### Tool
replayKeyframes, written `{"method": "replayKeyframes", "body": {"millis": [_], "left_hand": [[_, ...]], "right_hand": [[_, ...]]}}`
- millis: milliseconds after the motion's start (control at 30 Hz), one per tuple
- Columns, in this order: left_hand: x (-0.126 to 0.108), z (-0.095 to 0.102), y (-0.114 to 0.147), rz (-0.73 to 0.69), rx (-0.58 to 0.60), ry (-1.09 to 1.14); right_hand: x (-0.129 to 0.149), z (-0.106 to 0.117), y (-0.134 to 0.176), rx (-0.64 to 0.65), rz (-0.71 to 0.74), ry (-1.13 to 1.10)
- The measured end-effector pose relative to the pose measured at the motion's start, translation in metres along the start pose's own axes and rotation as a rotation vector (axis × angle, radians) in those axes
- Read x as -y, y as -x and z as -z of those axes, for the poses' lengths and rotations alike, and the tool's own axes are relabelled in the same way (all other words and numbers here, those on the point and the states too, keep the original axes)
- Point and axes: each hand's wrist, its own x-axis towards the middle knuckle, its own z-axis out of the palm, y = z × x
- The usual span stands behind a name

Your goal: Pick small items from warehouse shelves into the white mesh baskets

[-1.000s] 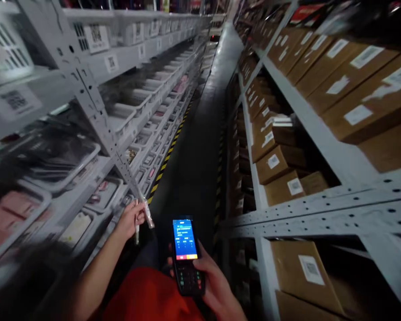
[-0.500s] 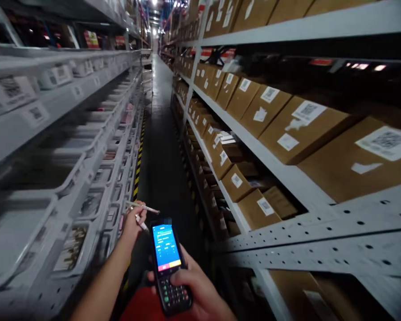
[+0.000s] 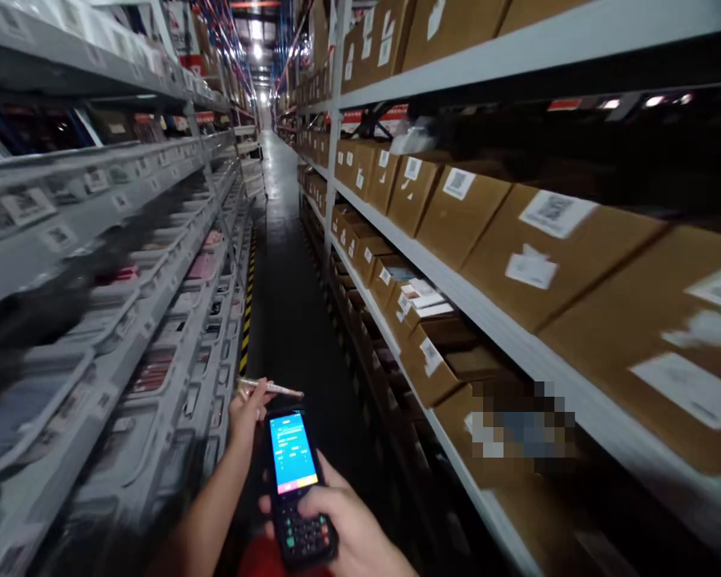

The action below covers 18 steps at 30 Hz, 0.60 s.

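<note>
Cardboard boxes [image 3: 457,212] with white labels fill the rack on my right; grey trays [image 3: 174,280] of small packaged goods, too blurred to name, line the left rack. My right hand [image 3: 348,525] grips the lit handheld scanner [image 3: 297,485], thumb on keypad. My left hand [image 3: 246,413] pinches a thin pen-like item [image 3: 270,389] over the aisle floor [image 3: 288,320].

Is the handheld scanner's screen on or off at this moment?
On. The handheld scanner in the right hand shows a lit blue screen with lines of text and a coloured bar along its lower edge.
</note>
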Motion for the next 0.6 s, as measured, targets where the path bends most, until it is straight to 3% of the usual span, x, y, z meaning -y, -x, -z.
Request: {"method": "replayKeyframes", "body": {"millis": [167, 267, 433, 600], "left_hand": [[-0.013, -0.058, -0.056, 0.078, -0.100, 0.082], [-0.011, -0.084, -0.104, 0.131, -0.121, 0.194], [-0.011, -0.129, -0.213, 0.220, -0.110, 0.326], [-0.033, -0.188, -0.326, 0.282, -0.130, 0.400]], "right_hand": [[0.068, -0.002, -0.063, 0.027, -0.045, -0.019], [0.103, -0.001, -0.108, 0.040, -0.084, -0.018], [0.170, -0.004, -0.203, 0.005, -0.081, 0.012], [0.244, -0.025, -0.296, -0.052, -0.055, 0.017]]}}
